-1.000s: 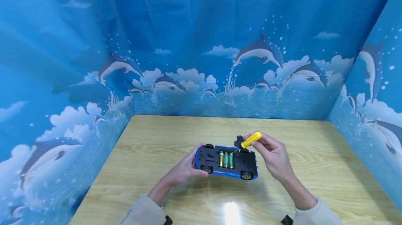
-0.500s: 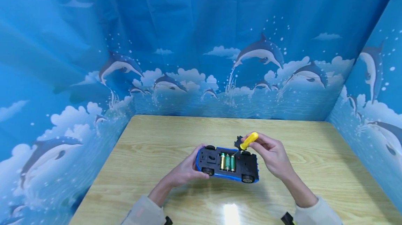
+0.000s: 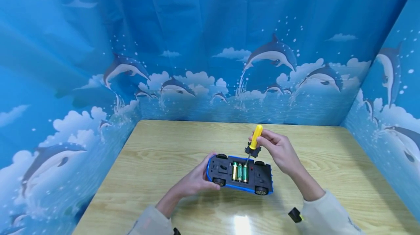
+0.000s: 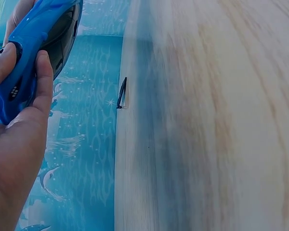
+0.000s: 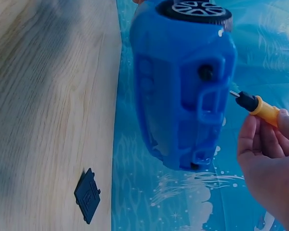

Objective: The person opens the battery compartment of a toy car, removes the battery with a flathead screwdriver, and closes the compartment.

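Observation:
A blue toy car is held with its black underside facing up, raised off the table. My left hand grips one end of it; in the left wrist view the fingers and thumb clasp the blue body. Three green-and-gold batteries sit side by side in the uncovered compartment. With bent fingers my right hand pinches a yellow-handled screwdriver, its shaft slanting down to the compartment's edge beside the right-hand battery. The car's body hides the screwdriver tip in the right wrist view.
On the wooden table, behind the car, lies a small black battery cover, partly hidden by the screwdriver in the head view. A blue dolphin-print curtain surrounds the back and sides of the table.
The screwdriver has swung from slanting right to nearly upright, the right hand moving up and left with it. The car has shifted slightly right and toward me, still in the left hand.

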{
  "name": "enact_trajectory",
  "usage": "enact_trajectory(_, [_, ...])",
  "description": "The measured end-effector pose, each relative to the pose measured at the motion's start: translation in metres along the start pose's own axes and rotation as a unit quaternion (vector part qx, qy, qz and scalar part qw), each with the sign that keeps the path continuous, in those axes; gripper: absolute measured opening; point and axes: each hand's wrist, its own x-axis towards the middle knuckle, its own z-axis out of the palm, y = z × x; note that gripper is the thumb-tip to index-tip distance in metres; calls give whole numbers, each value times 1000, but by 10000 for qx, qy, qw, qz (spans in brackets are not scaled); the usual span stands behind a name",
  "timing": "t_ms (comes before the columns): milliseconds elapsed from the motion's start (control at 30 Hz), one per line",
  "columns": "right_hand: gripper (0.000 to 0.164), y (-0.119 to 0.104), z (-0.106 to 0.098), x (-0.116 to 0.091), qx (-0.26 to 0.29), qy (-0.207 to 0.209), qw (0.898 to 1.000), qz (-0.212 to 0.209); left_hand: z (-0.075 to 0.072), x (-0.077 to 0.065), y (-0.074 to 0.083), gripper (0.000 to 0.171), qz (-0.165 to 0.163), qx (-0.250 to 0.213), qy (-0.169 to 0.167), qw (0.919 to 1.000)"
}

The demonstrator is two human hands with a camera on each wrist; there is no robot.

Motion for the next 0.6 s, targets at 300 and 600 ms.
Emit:
enact_trajectory(300, [47,0,1,13,221,-215,9989,350,1,-1,0,100,-4,18,114,9999])
enact_trajectory(600, [52,10,1,24,809,-243,9943,646,0,-2,-1,101,-5,-9,193,9998])
